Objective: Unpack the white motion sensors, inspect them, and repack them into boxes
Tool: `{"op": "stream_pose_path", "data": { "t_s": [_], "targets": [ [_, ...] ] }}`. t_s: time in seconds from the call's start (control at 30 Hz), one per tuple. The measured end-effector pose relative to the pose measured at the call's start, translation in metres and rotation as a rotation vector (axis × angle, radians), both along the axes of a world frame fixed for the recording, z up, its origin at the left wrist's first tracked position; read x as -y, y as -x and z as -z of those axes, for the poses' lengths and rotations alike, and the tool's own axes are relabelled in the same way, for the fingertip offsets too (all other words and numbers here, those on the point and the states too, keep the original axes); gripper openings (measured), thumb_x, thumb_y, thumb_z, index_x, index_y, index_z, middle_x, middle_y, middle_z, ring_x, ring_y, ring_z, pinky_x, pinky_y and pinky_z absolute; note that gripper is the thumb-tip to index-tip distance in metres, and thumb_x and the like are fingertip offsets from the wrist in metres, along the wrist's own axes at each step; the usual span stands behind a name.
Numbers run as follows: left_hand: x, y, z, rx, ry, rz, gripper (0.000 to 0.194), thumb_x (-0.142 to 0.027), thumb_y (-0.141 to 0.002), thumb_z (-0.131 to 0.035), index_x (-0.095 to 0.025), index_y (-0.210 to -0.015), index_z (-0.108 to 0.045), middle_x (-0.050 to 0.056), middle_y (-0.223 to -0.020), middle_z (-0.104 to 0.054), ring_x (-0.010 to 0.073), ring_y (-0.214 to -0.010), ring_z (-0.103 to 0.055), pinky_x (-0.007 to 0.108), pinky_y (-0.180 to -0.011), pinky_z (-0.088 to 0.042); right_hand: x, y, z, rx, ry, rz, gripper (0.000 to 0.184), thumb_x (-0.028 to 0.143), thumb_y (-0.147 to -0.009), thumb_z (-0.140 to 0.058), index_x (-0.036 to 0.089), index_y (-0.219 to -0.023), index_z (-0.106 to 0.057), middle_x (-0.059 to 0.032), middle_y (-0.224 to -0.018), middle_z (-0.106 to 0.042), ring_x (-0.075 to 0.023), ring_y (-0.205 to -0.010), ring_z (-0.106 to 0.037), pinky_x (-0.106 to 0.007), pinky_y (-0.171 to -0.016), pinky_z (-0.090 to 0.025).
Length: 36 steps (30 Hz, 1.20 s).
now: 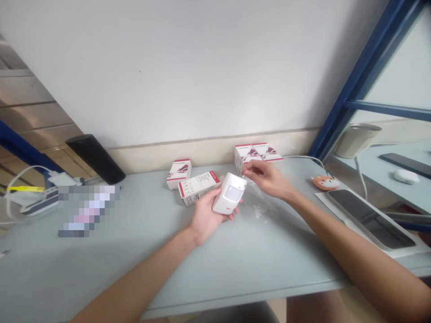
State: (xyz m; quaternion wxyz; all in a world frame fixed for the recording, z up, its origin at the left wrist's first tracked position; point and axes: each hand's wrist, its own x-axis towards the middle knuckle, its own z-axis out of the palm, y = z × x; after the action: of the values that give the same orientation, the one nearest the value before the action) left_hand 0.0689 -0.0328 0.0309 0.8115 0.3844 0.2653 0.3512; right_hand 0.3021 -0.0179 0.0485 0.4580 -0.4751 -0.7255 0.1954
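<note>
Gripping 1 white motion sensor [230, 194] in our left hand [205, 220], we've got fingers wrapped behind it, just right of frame centre, held above the pale grey-blue desk [269, 269]. Our right hand [266, 178] is closed to a pinch by sensor's top corner, on a clear plastic film [257, 206] that trails down to the desk. Sensor has a small red mark low on front, unreadable.

Counting 4 white boxes [198, 188] w/ red stripes: 2 side by side just behind right hand, 1 just left of sensor, 1 further left by the wall. Print too small to read.

Upper left: 1 black cylinder [96, 159]. Far left: 1 white power strip [40, 202], w/ 1 pixelated patch [88, 211] beside it. Right: 1 orange fox-face mouse [325, 182], 1 dark tablet [370, 220] on white sheet. Upper right, on next desk: 1 steel cup [357, 141], 1 white mouse [406, 176].
</note>
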Motion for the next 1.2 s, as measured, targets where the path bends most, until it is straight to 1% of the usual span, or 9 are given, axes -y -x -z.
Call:
{"op": "stream_pose_path", "data": {
  "t_s": [0.2,0.3,0.4,0.53,0.67,0.83,0.93,1.1,1.2],
  "targets": [
    [-0.01,0.003,0.004,-0.102,-0.16,0.096,0.044,-0.048,-0.102,-0.05,-0.013,-0.119,-0.069,0.017,-0.104,-0.076,0.021,-0.071,-0.067,0.03,-0.06,-0.046,-0.002,-0.016,-0.005,-0.225,-0.09,0.159,0.022,0.041,-0.099,-0.059,0.023,-0.087,-0.062,0.0021,-0.076,-0.057,-0.0148,-0.069,-0.05,-0.03,-0.066,-0.038],
    [-0.014,0.006,0.008,-0.144,-0.18,0.166,0.047,-0.052,-0.102,-0.049,-0.013,-0.117,-0.069,0.016,-0.099,-0.076,0.0204,-0.07,-0.067,0.029,-0.06,-0.045,-0.009,-0.037,-0.009,-0.408,-0.192,0.259,0.023,0.043,-0.096,-0.063,0.024,-0.083,-0.06,0.0046,-0.066,-0.045,-0.0132,-0.06,-0.041,-0.029,-0.059,-0.031],
    [-0.016,0.008,0.008,-0.197,-0.2,0.217,0.051,-0.057,-0.102,-0.05,-0.013,-0.119,-0.07,0.016,-0.098,-0.076,0.0204,-0.07,-0.067,0.029,-0.06,-0.044,-0.02,-0.063,-0.01,-0.615,-0.28,0.398,0.025,0.043,-0.088,-0.07,0.025,-0.076,-0.058,0.0053,-0.061,-0.037,-0.0124,-0.054,-0.033,-0.028,-0.052,-0.024],
    [-0.017,0.006,0.003,-0.268,-0.206,0.275,0.053,-0.058,-0.104,-0.046,-0.016,-0.126,-0.069,0.015,-0.105,-0.076,0.018,-0.069,-0.065,0.029,-0.062,-0.044,-0.031,-0.09,-0.008,-0.761,-0.302,0.503,0.022,0.038,-0.08,-0.074,0.026,-0.069,-0.059,0.0041,-0.06,-0.037,-0.0123,-0.053,-0.03,-0.028,-0.049,-0.019],
    [-0.017,0.003,0.001,-0.28,-0.173,0.334,0.054,-0.059,-0.105,-0.044,-0.016,-0.125,-0.069,0.015,-0.103,-0.075,0.0169,-0.065,-0.063,0.029,-0.061,-0.041,-0.033,-0.111,-0.007,-0.837,-0.273,0.536,0.025,0.03,-0.08,-0.071,0.027,-0.065,-0.052,0.0036,-0.063,-0.037,-0.0114,-0.052,-0.028,-0.031,-0.048,-0.017],
    [-0.023,0.007,0.002,-0.245,-0.149,0.412,0.053,-0.061,-0.104,-0.048,-0.016,-0.124,-0.068,0.015,-0.103,-0.075,0.0173,-0.067,-0.063,0.029,-0.062,-0.043,-0.031,-0.13,-0.006,-0.97,-0.223,0.56,0.028,0.022,-0.084,-0.069,0.027,-0.066,-0.047,0.0055,-0.064,-0.031,-0.0102,-0.051,-0.022,-0.031,-0.046,-0.016],
    [-0.026,0.013,0.002,-0.232,-0.112,0.454,0.051,-0.06,-0.103,-0.049,-0.017,-0.124,-0.068,0.014,-0.099,-0.075,0.0175,-0.064,-0.063,0.028,-0.06,-0.042,-0.032,-0.126,-0.005,-1.004,-0.2,0.508,0.029,0.025,-0.081,-0.074,0.026,-0.068,-0.048,0.0069,-0.063,-0.029,-0.0098,-0.05,-0.023,-0.027,-0.043,-0.017],
    [-0.028,0.022,0.004,-0.172,-0.036,0.415,0.05,-0.057,-0.103,-0.051,-0.016,-0.125,-0.069,0.017,-0.1,-0.076,0.0191,-0.065,-0.066,0.029,-0.061,-0.044,-0.034,-0.108,-0.006,-1.047,-0.059,0.346,0.029,0.043,-0.088,-0.076,0.025,-0.08,-0.055,0.0063,-0.067,-0.041,-0.0085,-0.05,-0.033,-0.02,-0.04,-0.028],
    [-0.028,0.022,0.005,-0.158,-0.051,0.432,0.053,-0.058,-0.102,-0.052,-0.014,-0.129,-0.068,0.019,-0.106,-0.076,0.0212,-0.07,-0.069,0.029,-0.061,-0.044,-0.033,-0.106,-0.008,-1.089,-0.001,0.329,0.035,0.044,-0.09,-0.076,0.024,-0.077,-0.051,0.008,-0.065,-0.036,-0.0077,-0.048,-0.032,-0.019,-0.039,-0.029]
  ]
}}
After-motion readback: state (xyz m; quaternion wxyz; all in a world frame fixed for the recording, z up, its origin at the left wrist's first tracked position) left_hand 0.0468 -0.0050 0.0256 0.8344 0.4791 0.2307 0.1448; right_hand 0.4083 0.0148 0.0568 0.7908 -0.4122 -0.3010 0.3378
